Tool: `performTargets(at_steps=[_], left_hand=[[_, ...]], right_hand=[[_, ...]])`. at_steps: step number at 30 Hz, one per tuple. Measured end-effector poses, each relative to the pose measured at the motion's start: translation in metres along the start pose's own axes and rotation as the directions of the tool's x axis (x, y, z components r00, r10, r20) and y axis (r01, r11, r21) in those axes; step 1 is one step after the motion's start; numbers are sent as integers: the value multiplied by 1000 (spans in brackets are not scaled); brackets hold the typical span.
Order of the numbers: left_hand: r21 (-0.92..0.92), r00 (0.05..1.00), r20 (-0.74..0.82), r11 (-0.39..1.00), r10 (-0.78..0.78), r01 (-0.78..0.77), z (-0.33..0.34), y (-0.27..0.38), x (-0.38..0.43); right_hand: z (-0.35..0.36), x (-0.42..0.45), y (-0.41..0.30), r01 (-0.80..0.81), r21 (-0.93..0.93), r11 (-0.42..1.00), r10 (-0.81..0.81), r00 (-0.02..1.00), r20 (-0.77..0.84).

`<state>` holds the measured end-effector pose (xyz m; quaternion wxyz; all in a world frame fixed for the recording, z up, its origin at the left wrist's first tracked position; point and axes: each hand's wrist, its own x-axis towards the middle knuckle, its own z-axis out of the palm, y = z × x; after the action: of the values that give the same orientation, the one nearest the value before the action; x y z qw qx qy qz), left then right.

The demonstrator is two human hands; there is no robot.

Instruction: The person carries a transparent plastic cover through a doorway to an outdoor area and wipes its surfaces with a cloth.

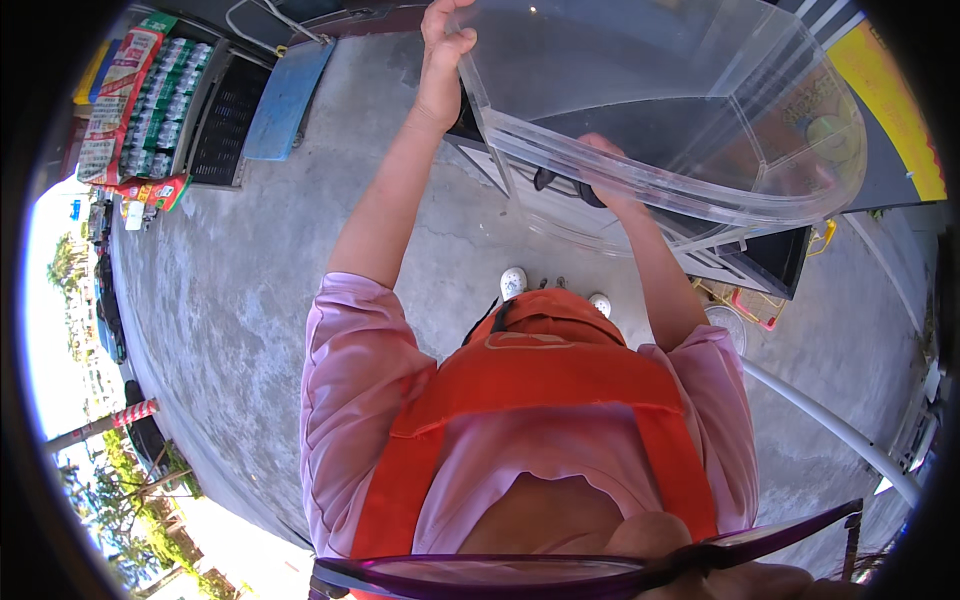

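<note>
A large clear plastic cover with thick rims and a rounded right end stands tilted in front of me. My left hand grips its upper left edge, thumb on the near side. Lower and to the right, my right hand shows partly through the plastic, beside a small black part. Its fingers are blurred by the cover, so I cannot tell what they hold. Behind and under the cover is a dark-topped cabinet or counter with pale side panels.
Concrete floor surrounds my feet. At the upper left, a blue board leans near a rack of green-and-white packs. A yellow sign panel stands at the right, a wire basket below it. A pale pole crosses the lower right.
</note>
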<state>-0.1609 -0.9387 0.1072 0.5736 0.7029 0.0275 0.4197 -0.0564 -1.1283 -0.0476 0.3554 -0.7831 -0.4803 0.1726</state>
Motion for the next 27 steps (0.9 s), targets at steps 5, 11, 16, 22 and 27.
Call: performTargets(at_steps=[5,11,16,22,27], left_hand=[[-16,1000,18,1000,-17,17,-1,1,1],[-59,992,-33,991,-119,117,-4,3,-5],[-64,997,-23,995,-73,71,0,0,-2],[-115,997,-54,992,-60,53,-5,-3,-3],[-107,996,-38,991,-86,82,2,1,-2]], right_hand=[[83,-10,-14,369,-272,889,-431,876,-217],[44,-37,-13,233,68,970,-242,943,228],[23,-39,0,14,8,1000,-16,947,322],[-87,-43,-33,-276,-50,960,280,934,221],[-33,-67,29,-121,-469,875,67,989,-129]])
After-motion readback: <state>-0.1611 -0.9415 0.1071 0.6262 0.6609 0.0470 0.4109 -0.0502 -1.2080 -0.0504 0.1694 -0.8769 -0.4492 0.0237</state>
